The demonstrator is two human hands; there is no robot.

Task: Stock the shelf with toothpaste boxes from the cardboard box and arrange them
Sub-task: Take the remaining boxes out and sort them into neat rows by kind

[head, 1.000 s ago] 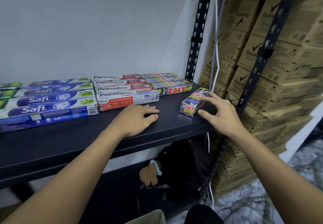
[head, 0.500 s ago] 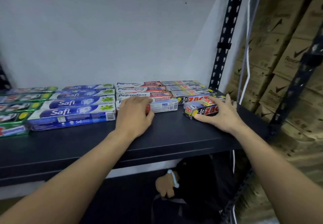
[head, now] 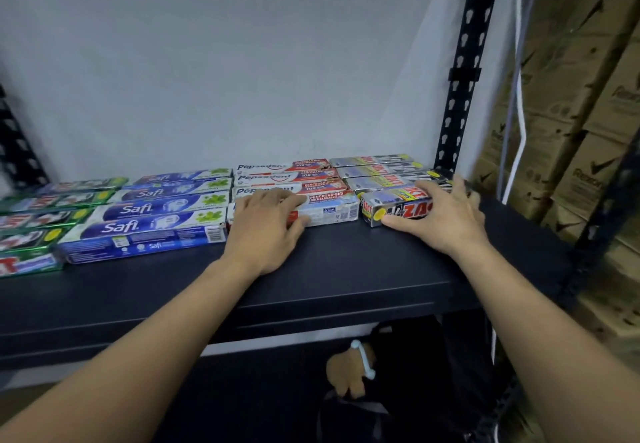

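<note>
On the black shelf (head: 346,269), toothpaste boxes lie in rows against the white wall. My right hand (head: 440,217) holds the front silver Zact box (head: 391,205), thumb along its front face and fingers over its top. That box lies parallel to the other Zact boxes (head: 377,169) behind it. My left hand (head: 266,228) rests flat on the left part of the front Pepsodent box (head: 332,209). Blue Safi boxes (head: 149,224) and green boxes (head: 31,231) fill the left side. The cardboard supply box is out of view.
A black perforated upright (head: 464,72) stands at the shelf's right rear corner, with a white cable (head: 519,96) beside it. Stacked brown cartons (head: 571,131) are close on the right. A dark bag with a small tan toy (head: 349,370) sits below the shelf.
My right hand has turned the Zact box from end-on to lengthwise and slid it back against its row. My left hand has moved forward from the bare shelf onto the front Pepsodent box.
</note>
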